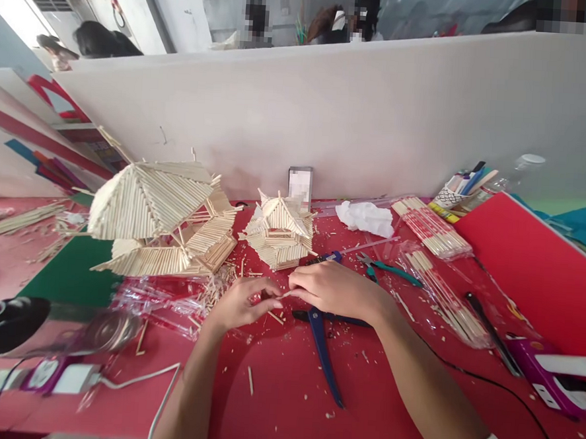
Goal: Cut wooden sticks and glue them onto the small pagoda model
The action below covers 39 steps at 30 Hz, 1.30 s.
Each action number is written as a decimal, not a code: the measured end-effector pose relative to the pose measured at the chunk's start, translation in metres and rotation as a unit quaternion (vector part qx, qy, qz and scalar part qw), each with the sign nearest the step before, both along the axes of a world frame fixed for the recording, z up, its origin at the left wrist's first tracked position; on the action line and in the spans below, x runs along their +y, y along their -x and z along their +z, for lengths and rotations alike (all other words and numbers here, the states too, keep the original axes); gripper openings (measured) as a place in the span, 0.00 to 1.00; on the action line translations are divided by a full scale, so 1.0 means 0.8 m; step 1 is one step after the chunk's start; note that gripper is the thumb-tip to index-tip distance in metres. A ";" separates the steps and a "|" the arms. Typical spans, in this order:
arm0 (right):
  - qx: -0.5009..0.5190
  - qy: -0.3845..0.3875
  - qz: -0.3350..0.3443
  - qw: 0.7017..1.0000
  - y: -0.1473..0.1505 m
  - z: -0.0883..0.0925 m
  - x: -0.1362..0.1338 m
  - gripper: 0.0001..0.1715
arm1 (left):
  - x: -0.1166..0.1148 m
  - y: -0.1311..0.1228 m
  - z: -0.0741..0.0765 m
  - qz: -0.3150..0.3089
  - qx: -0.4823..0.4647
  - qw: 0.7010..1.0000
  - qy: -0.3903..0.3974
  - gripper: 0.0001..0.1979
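My left hand [245, 301] and my right hand [326, 286] meet at the middle of the red table. Their thumbs and fingertips pinch a small pale stick piece [284, 296], mostly covered by the fingers. Below my right hand lies a tool with long blue handles [323, 354]; its upper part is partly hidden. Just beyond the hands stands a small pavilion model [278, 235] built of wooden sticks. A larger stick model with a broad sloping roof [150, 197] is at the left. Teal-handled pliers [394, 272] lie right of my right hand.
Wrapped bundles of wooden sticks [431, 228] lie at the right, near a red board [543, 261]. A phone [300, 185] leans on the white partition [329, 116]. Offcuts and plastic wrap [163, 304] litter the left. A white cable [165, 397] runs by my left forearm. People sit beyond the partition.
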State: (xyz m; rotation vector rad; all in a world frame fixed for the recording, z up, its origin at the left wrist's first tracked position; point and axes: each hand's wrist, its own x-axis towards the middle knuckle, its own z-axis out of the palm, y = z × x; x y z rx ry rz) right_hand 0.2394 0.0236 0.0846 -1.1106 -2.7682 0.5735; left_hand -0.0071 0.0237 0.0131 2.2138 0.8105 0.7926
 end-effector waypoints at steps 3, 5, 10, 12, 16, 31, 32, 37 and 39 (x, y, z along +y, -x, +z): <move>0.039 -0.016 -0.027 0.999 -0.002 -0.005 0.004 0.09 | -0.001 -0.001 0.000 -0.001 -0.033 0.996 -0.082 0.06; 0.052 -0.029 -0.044 0.997 -0.001 -0.007 0.006 0.09 | -0.002 -0.003 -0.002 -0.004 -0.053 0.987 -0.151 0.05; 0.076 -0.044 -0.062 0.994 0.003 -0.011 0.009 0.09 | -0.003 -0.007 -0.018 0.058 -0.062 0.940 -0.332 0.16; 0.085 -0.039 -0.070 0.993 0.005 -0.012 0.009 0.08 | -0.004 -0.007 -0.024 0.068 -0.042 0.924 -0.373 0.17; 0.083 -0.013 -0.089 0.993 0.007 -0.009 0.008 0.09 | -0.004 -0.005 -0.025 0.041 -0.004 0.902 -0.430 0.13; 0.122 0.060 -0.068 0.988 0.017 -0.021 0.013 0.09 | 0.004 -0.007 -0.014 0.056 0.005 0.882 -0.467 0.06; 0.121 0.062 -0.069 0.988 0.017 -0.021 0.013 0.09 | 0.005 -0.007 -0.014 0.053 0.006 0.883 -0.467 0.06; 0.116 0.067 -0.075 0.988 0.018 -0.021 0.013 0.08 | 0.005 -0.008 -0.008 0.049 0.007 0.886 -0.461 0.08; 0.118 0.069 -0.074 0.988 0.018 -0.022 0.013 0.08 | 0.005 -0.009 -0.006 0.050 0.008 0.888 -0.457 0.09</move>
